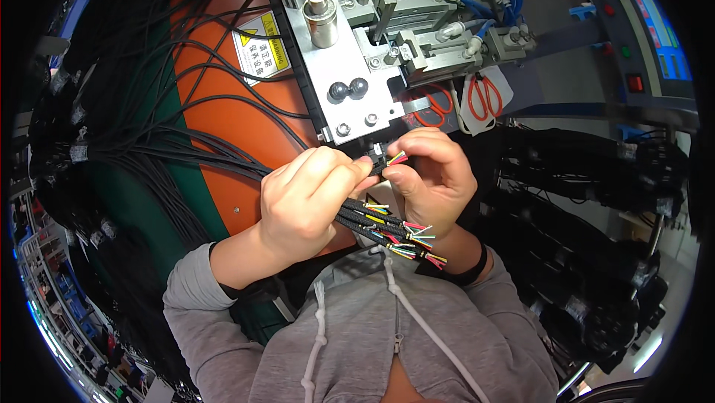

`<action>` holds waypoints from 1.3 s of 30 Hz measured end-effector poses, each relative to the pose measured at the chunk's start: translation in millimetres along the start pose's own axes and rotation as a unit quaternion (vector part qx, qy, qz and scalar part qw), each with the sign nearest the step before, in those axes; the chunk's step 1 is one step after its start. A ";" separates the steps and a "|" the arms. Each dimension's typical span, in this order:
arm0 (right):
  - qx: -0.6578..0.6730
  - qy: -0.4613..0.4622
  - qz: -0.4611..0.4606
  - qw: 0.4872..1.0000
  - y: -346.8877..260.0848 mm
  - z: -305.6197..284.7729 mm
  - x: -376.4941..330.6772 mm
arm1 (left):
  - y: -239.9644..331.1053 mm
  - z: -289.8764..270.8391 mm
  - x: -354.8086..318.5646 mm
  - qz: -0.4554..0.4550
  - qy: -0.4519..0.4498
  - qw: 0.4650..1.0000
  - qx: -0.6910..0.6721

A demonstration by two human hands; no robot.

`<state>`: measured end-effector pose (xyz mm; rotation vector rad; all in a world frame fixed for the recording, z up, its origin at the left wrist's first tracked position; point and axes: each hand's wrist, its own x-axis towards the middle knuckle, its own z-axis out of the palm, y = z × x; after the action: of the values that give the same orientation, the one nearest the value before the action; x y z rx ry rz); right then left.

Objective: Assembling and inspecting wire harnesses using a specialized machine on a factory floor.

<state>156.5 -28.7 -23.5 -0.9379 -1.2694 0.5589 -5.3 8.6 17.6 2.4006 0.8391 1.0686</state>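
My left hand [305,194] is closed, with thumb and forefinger pinching a black cable just below the machine's front edge. Short coloured wires [399,158] fan out of that cable's end. Around them curl the thumb and forefinger of my right hand [439,179]; the exact contact is partly hidden. Under my hands lies a bundle of black braided cables [365,217], their bared ends showing several red, yellow, white and blue wires [417,238]. A small metal fixture [377,150] sits right behind my fingertips.
The metal machine head [342,68] stands directly ahead, with pneumatic clamps [432,45] and blue hoses behind. Orange-handled scissors [485,97] lie to its right. Black cables [216,146] run leftward over an orange panel [246,127]. Cable bundles [588,254] hang at right; a screen [655,23] stands far right.
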 end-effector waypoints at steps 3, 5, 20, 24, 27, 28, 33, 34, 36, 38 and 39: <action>0.050 0.041 0.036 0.997 -4.0 3.1 1.1 | -0.5 0.6 -0.9 0.011 0.005 1.000 0.004; -0.038 -0.026 0.004 0.999 -7.2 -1.4 7.0 | -1.4 -1.1 -1.7 0.014 -0.001 1.000 0.014; -0.183 -0.136 0.005 0.974 -15.9 -17.0 14.3 | 3.0 0.6 -2.1 0.063 -0.031 0.985 0.157; -0.220 -0.218 0.052 0.949 -22.0 -28.1 26.0 | 0.3 0.8 -2.6 0.080 -0.056 0.981 0.170; -0.119 -0.292 0.196 0.929 -20.3 -37.1 31.4 | -4.5 2.1 -7.0 0.072 -0.065 0.988 0.122; -0.048 -0.251 0.250 0.934 -17.0 -38.9 28.2 | -3.6 2.6 -7.4 0.071 -0.065 0.988 0.122; 0.006 -0.149 0.285 0.947 -3.9 -36.2 13.3 | 1.9 6.6 -10.8 0.089 -0.067 0.983 0.147; -0.037 -0.141 0.249 0.957 -2.7 -34.2 12.0 | 1.7 7.3 -11.9 0.090 -0.081 0.981 0.149; -0.085 -0.152 0.206 0.963 -0.4 -31.0 12.4 | 1.5 8.1 -13.0 0.087 -0.093 0.980 0.152; -0.182 -0.167 0.112 0.963 2.3 -27.8 13.5 | 0.4 9.4 -11.4 0.086 -0.112 0.973 0.182; -0.181 -0.169 0.112 0.962 3.4 -25.7 13.9 | 0.6 10.0 -10.7 0.086 -0.122 0.969 0.196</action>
<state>185.0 -22.9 -19.2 -1.3445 -1.6174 0.6988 -3.2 0.2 5.8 2.9072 0.8286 0.6884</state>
